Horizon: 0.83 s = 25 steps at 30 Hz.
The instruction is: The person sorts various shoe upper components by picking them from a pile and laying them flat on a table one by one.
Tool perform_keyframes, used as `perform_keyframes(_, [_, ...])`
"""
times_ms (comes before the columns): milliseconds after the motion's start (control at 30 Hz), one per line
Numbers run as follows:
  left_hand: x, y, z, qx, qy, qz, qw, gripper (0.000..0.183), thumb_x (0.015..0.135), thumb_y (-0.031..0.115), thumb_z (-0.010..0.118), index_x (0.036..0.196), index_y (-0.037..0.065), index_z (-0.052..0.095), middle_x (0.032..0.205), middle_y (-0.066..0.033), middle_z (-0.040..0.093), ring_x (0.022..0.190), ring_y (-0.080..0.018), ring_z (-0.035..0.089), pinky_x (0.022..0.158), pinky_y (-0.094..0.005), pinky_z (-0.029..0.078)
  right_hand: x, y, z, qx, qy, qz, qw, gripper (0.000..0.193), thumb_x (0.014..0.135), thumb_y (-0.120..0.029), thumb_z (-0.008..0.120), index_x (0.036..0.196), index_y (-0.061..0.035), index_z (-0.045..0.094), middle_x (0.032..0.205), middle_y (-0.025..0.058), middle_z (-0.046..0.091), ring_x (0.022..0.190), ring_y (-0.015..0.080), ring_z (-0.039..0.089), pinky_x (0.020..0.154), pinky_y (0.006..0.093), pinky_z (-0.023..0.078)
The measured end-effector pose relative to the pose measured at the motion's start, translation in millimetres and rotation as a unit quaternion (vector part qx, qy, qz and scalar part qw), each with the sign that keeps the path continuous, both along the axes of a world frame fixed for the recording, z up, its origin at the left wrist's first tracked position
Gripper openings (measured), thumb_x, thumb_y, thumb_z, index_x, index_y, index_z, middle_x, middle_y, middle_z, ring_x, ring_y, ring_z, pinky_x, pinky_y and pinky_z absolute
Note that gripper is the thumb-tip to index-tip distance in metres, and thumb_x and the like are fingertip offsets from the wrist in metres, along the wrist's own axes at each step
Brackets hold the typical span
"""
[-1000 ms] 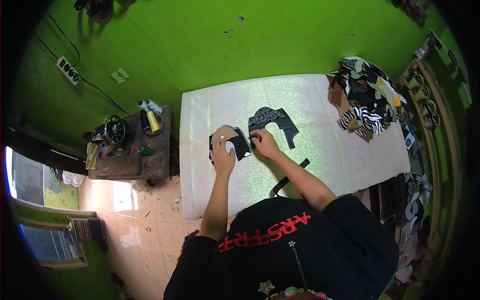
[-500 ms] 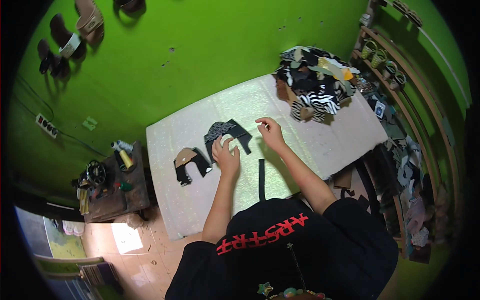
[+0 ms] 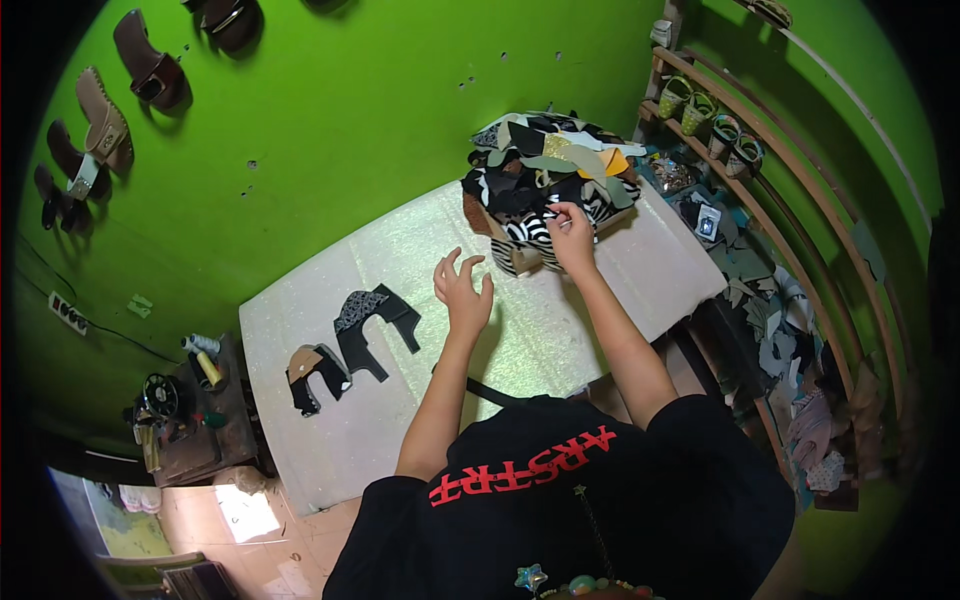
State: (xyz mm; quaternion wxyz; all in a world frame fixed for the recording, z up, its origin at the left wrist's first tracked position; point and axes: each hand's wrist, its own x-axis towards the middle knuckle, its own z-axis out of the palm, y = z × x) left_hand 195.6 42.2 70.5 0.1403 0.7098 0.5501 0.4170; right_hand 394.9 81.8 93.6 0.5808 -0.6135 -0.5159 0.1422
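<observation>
My right hand (image 3: 571, 240) is at the near side of a heap of material scraps (image 3: 545, 165) in black, zebra stripes, tan, grey-green, gold and yellow. Its thumb and fingers are pinched together among the scraps; what lies between them is too small to make out. Over the middle of the table my left hand (image 3: 464, 295) hovers with its fingers spread and curved, holding nothing. To its left lies a black arch-shaped piece (image 3: 355, 345) with a grey patterned part. Beside that is a smaller black-and-tan arch-shaped piece (image 3: 325, 382). A black strip (image 3: 488, 392) lies close to my body.
The pale, shiny-covered table (image 3: 290, 460) stands against a green wall. A small stand with a black wheel (image 3: 161, 396) and thread spools (image 3: 208, 368) is at the left. Wooden racks (image 3: 790, 240) with small shoes and more scraps are along the right. Shoes hang on the wall.
My right hand has moved over to the scrap heap and pinched its fingers there. My left hand has left the patterned arch-shaped piece and moved right. The view has shifted to the right.
</observation>
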Motion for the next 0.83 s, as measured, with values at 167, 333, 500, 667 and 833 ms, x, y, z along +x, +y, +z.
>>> perform_keyframes(167, [41, 22, -7, 0.014, 0.041, -0.009, 0.999, 0.036, 0.073, 0.016, 0.064, 0.109, 0.019, 0.059, 0.134, -0.0116, 0.037, 0.127, -0.0357, 0.024, 0.103, -0.0507, 0.017, 29, 5, -2, -0.044, -0.075, 0.04, 0.995, 0.02, 0.072, -0.012, 0.068, 0.089, -0.0051, 0.061, 0.076, 0.0074, 0.053, 0.068, 0.0224, 0.053, 0.063, 0.0328, 0.044])
perform_keyframes(333, [55, 45, -15, -0.017, 0.105, 0.024, 0.994, 0.041, 0.073, 0.017, 0.068, 0.112, 0.022, 0.058, 0.133, -0.012, 0.037, 0.126, -0.0362, 0.026, 0.101, -0.0519, 0.018, 27, -8, 2, -0.13, -0.246, 0.085, 0.957, 0.018, 0.067, -0.024, 0.071, 0.082, -0.0139, 0.066, 0.089, 0.0047, 0.054, 0.094, 0.0241, 0.049, 0.079, 0.0405, 0.037])
perform_keyframes(500, [47, 64, -31, -0.047, 0.156, 0.047, 0.986, 0.032, 0.073, 0.019, 0.07, 0.104, 0.017, 0.061, 0.129, -0.0129, 0.042, 0.125, -0.038, 0.027, 0.1, -0.0586, 0.016, 28, -7, -10, -0.132, -0.305, 0.071, 0.941, 0.013, 0.069, -0.024, 0.07, 0.076, -0.0138, 0.067, 0.089, 0.0038, 0.053, 0.096, 0.024, 0.048, 0.083, 0.0391, 0.032])
perform_keyframes(667, [37, 57, -20, -0.045, 0.095, 0.061, 0.993, 0.022, 0.075, 0.026, 0.071, 0.09, 0.012, 0.063, 0.102, -0.0085, 0.063, 0.11, -0.0284, 0.048, 0.094, -0.046, 0.029, 30, -4, -13, -0.075, -0.227, 0.085, 0.967, 0.011, 0.075, -0.023, 0.066, 0.077, -0.0118, 0.065, 0.083, 0.0045, 0.06, 0.089, 0.0225, 0.053, 0.075, 0.0398, 0.032])
perform_keyframes(833, [-11, 59, -37, -0.224, -0.274, -0.091, 0.931, 0.023, 0.085, 0.025, 0.065, 0.098, 0.008, 0.057, 0.088, -0.007, 0.067, 0.083, -0.0214, 0.064, 0.076, -0.0312, 0.046, 3, -11, 8, -0.191, 0.0, 0.164, 0.968, 0.02, 0.082, -0.024, 0.063, 0.085, -0.0049, 0.062, 0.086, 0.0095, 0.066, 0.097, 0.022, 0.059, 0.091, 0.0407, 0.033])
